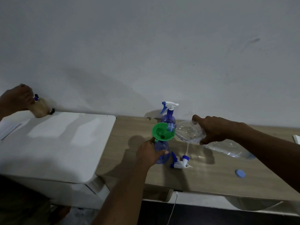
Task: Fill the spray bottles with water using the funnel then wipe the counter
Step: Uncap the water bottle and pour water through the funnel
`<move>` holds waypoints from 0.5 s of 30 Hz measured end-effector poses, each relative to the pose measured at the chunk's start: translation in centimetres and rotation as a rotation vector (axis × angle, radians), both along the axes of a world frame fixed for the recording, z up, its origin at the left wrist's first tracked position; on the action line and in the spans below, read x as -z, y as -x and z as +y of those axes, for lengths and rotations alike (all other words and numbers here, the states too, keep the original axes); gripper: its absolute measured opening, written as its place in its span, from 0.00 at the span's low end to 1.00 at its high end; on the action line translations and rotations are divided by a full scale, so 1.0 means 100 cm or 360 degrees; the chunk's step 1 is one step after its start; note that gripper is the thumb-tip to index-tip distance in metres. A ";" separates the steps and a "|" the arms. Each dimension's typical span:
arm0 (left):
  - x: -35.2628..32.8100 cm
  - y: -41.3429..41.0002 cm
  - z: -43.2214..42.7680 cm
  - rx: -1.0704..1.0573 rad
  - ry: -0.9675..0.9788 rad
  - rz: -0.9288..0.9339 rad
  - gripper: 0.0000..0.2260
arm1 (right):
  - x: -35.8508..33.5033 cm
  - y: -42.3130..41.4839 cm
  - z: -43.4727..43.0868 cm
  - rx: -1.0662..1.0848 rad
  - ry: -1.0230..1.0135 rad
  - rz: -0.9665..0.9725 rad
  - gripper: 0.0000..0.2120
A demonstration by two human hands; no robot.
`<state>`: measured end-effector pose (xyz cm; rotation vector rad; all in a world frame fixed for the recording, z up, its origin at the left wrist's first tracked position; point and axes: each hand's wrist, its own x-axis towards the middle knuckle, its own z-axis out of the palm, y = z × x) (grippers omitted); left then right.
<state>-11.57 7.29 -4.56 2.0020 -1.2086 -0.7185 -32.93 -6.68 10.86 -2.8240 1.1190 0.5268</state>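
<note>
Pouring: right hand (217,130) wraps round a clear water bottle (186,132), fingers over the top and thumb beneath, tipping it sideways so the mouth reaches the rim of the funnel (162,131).
Steadying: left hand (149,154) is clamped on the blue spray bottle (162,153), thumb across its front; it stands upright on the surface (211,176).
Funnel: green, seated in the neck of the held spray bottle, just above the left hand.
Water flow: cannot tell.
Second spray bottle (168,116): upright beyond the funnel, trigger top on, between the two hands and farther back.
Spray head (180,163): lying loose on the surface just right of the left hand.
Cap (240,173): blue, flat on the surface below the right forearm.
Cabinet (56,143): white, left of the left hand.
Second person's hand (16,99): far left, beside a tan object (40,108) on the cabinet; its grasp is unclear.
</note>
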 end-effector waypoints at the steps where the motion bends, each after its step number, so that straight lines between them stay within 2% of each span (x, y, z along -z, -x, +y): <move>1: 0.000 0.000 0.000 -0.0003 0.0001 0.0000 0.23 | -0.001 0.000 0.000 -0.0001 0.0002 0.0018 0.39; 15: 0.004 0.000 -0.004 -0.0018 -0.0029 -0.0041 0.26 | -0.011 -0.003 0.001 -0.0070 0.0115 0.0142 0.39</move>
